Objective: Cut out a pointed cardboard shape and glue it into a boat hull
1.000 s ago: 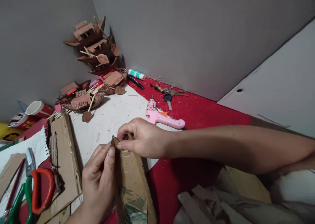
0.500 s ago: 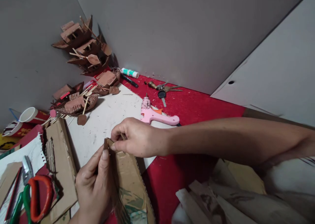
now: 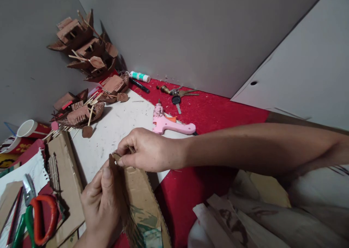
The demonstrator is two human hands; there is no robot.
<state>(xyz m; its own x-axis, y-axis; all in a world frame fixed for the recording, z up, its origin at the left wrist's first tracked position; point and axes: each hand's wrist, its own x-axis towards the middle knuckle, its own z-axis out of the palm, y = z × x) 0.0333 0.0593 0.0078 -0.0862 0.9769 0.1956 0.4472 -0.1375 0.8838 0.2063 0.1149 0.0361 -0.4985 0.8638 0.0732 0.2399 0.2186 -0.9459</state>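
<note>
Both my hands are on a long folded piece of cardboard (image 3: 139, 184), brown with green print and tape near its lower end. My left hand (image 3: 100, 200) grips its raised left wall, thumb pressed along the edge near the top. With fingers curled, my right hand (image 3: 144, 150) pinches the top end of the cardboard; its fingertips are partly hidden. Just beyond the right hand, a pink hot glue gun (image 3: 171, 124) lies on its side on a white sheet (image 3: 109, 128).
Brown cardboard model boats (image 3: 84, 115) stand at the back left, some stacked in the corner (image 3: 79, 40). Scissors (image 3: 43, 219) and cardboard strips (image 3: 65, 168) lie at left, near paper cups (image 3: 35, 128). Keys (image 3: 177, 100), a marker (image 3: 139, 85) and a glue stick (image 3: 140, 76) rest on red cloth (image 3: 218, 113).
The whole view has shifted slightly, so things appear a little further left and higher. Both hands keep their hold on the cardboard with almost the same pose.
</note>
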